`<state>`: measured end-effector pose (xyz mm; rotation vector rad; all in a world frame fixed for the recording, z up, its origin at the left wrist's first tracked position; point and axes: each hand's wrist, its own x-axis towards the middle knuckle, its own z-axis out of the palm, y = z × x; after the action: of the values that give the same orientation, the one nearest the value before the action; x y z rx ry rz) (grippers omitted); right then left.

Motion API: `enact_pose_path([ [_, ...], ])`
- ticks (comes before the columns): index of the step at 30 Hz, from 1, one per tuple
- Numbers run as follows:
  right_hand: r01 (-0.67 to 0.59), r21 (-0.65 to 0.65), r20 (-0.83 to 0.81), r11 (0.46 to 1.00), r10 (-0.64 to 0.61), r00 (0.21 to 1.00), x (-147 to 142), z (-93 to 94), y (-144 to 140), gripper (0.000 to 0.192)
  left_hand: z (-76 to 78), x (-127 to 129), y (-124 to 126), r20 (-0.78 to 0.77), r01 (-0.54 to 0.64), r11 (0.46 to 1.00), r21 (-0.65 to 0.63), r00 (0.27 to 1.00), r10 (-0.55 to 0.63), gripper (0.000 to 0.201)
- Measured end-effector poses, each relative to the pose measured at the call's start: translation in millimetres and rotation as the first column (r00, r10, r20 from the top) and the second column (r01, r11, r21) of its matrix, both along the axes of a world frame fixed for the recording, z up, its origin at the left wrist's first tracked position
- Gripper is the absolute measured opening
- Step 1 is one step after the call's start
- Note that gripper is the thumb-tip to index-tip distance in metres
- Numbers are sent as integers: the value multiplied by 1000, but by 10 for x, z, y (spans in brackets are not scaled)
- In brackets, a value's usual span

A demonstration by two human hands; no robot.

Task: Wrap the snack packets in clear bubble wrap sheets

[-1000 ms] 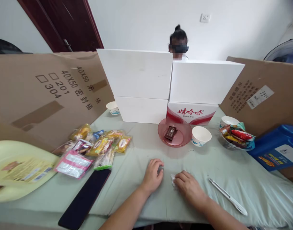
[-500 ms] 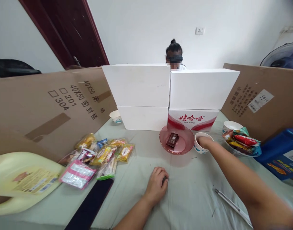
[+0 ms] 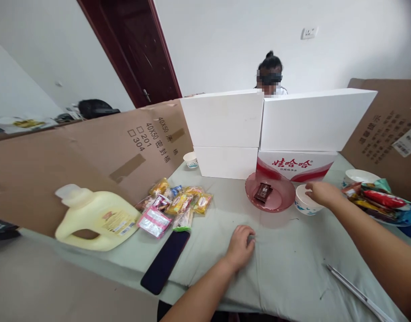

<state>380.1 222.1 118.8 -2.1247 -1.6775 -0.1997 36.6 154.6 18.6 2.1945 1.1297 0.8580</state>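
Observation:
My left hand [image 3: 241, 241] rests on the pale green tablecloth [image 3: 286, 259], fingers curled over a small grey piece [image 3: 251, 239]. My right hand [image 3: 321, 192] hovers at the rim of a white paper cup [image 3: 302, 205], fingers loosely apart, with nothing visible in it. Left of the cup stands a pink plate [image 3: 279, 201] holding one dark wrapped chocolate [image 3: 262, 192].
Several snack packets [image 3: 178, 203], a dark phone [image 3: 165, 261] and a yellow jug [image 3: 94, 217] lie to the left. A pen [image 3: 356, 293] lies at the front right, with a heap of snacks [image 3: 380, 201] beyond it. White boxes [image 3: 225, 118], a red-and-white carton [image 3: 296, 164] and cardboard sheets [image 3: 91, 156] wall the table. A person [image 3: 269, 78] sits behind them.
My right hand left the table beside my left hand, reached into the paper cup, and now hovers at its rim. The small crumpled white bit it touched is gone from view. The camera turned left.

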Motion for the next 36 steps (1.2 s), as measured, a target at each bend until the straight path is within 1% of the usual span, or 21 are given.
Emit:
enact_pose_path([
  [2, -4, -119, -10, 993, 3, 1000, -35, -13, -367, 22, 162, -140, 103, -82, -68, 998, -6, 994, 67, 25],
  [3, -10, -169, -24, 986, 6, 1000, -61, -55, -592, 20, 269, -251, 194, -165, -164, 986, 19, 972, 165, 23],
  [5, -47, -252, -85, 967, 26, 996, -119, -209, -1076, 21, 493, -527, 465, -185, -274, 961, 46, 943, 278, 26],
  [6, -82, -259, -134, 962, 48, 990, -146, -317, -1315, 25, 591, -672, 635, -193, -322, 945, 56, 925, 327, 31],
  [7, -84, -252, -158, 964, 45, 986, -169, -439, -1538, 28, 669, -804, 812, -228, -398, 915, 74, 886, 404, 37],
  [8, -68, -225, -153, 972, 34, 988, -187, -570, -1740, 30, 727, -913, 978, -385, -516, 846, 136, 759, 525, 41],
  [9, -34, -187, -125, 982, 11, 992, -200, -704, -1916, 31, 765, -989, 1117, -545, -572, 806, 154, 631, 552, 46],
  [11, 28, -94, -50, 995, -32, 998, -228, -954, -2178, 32, 788, -1028, 1268, -626, -573, 807, 144, 579, 522, 49],
  [13, 68, -4, 13, 998, -68, 998, -274, -1146, -2326, 32, 748, -916, 1225, -653, -514, 848, 125, 602, 461, 46],
  [15, 101, 48, 60, 994, -103, 993, -339, -1253, -2386, 33, 648, -693, 1017, -664, -426, 896, 125, 635, 395, 42],
  [18, 128, 55, 107, 990, -133, 985, -424, -1275, -2399, 33, 424, -330, 538, -646, -248, 960, 131, 713, 272, 42],
  [19, 125, 50, 114, 991, -130, 985, -438, -1264, -2399, 32, 350, -242, 375, -612, -167, 971, 172, 754, 238, 42],
  [20, 119, 45, 118, 992, -123, 985, -443, -1253, -2400, 33, 288, -183, 226, -574, -137, 970, 203, 786, 231, 43],
  [22, 112, 40, 119, 993, -116, 986, -434, -1244, -2409, 34, 223, -151, 0, -490, -132, 966, 221, 842, 227, 46],
  [24, 105, 38, 122, 994, -109, 987, -413, -1261, -2422, 37, 263, -220, -108, -450, -131, 979, 154, 873, 187, 50],
  [26, 99, 45, 125, 994, -103, 987, -392, -1295, -2430, 40, 394, -347, -110, -468, -71, 997, 14, 881, 69, 52],
  [28, 90, 55, 130, 994, -97, 987, -379, -1330, -2431, 41, 562, -486, -44, -499, 26, 990, -136, 862, -92, 57],
  [30, 87, 62, 134, 994, -95, 986, -372, -1355, -2430, 42, 700, -602, 48, -533, 106, 967, -231, 818, -218, 69],
  [33, 88, 69, 141, 994, -97, 985, -368, -1372, -2426, 42, 773, -682, 159, -576, 150, 947, -286, 762, -294, 89],
  [34, 87, 75, 143, 993, -97, 985, -368, -1372, -2423, 42, 763, -674, 177, -577, 153, 946, -285, 761, -297, 91],
  [36, 76, 93, 143, 993, -89, 986, -375, -1360, -2418, 42, 710, -603, 168, -552, 170, 956, -240, 786, -279, 82],
])
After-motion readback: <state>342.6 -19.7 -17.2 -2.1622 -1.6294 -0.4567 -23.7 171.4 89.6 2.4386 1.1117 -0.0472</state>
